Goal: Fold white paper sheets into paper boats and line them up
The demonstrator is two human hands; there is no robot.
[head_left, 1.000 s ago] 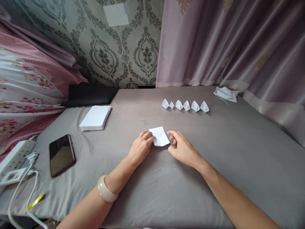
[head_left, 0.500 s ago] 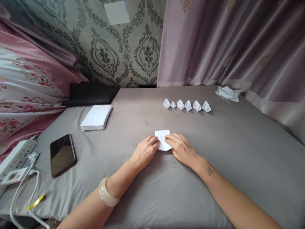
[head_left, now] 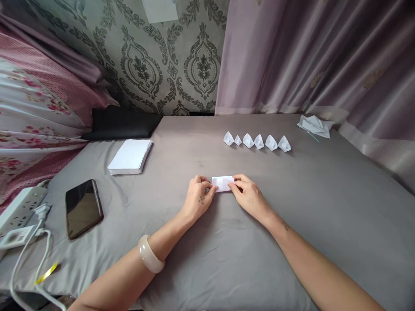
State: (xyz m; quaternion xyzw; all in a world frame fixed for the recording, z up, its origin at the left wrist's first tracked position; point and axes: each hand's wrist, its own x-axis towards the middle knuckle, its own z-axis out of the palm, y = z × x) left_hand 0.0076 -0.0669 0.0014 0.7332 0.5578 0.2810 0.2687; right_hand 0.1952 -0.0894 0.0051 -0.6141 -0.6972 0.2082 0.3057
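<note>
Between my hands is a small folded piece of white paper (head_left: 222,183), now a low, wide rectangle. My left hand (head_left: 200,195) pinches its left end, thumb in front and fingers curled behind. At the right end, my right hand (head_left: 249,196) grips the paper the same way, its thumb lying over the near face. Beyond them, several folded white paper boats (head_left: 248,141) of differing sizes stand in a row on the grey cloth (head_left: 181,151). Whether the paper's lower edge touches the cloth I cannot tell.
A stack of white paper (head_left: 130,156) lies at the left, with a phone (head_left: 84,209) nearer me. A white power strip (head_left: 21,209) with cables sits at the left edge. Crumpled white paper (head_left: 315,126) rests at the far right, near the curtain (head_left: 279,56).
The paper went from a near-square shape to a low rectangle. My hands turned from lying over it to pinching its two ends. The view shifted slightly.
</note>
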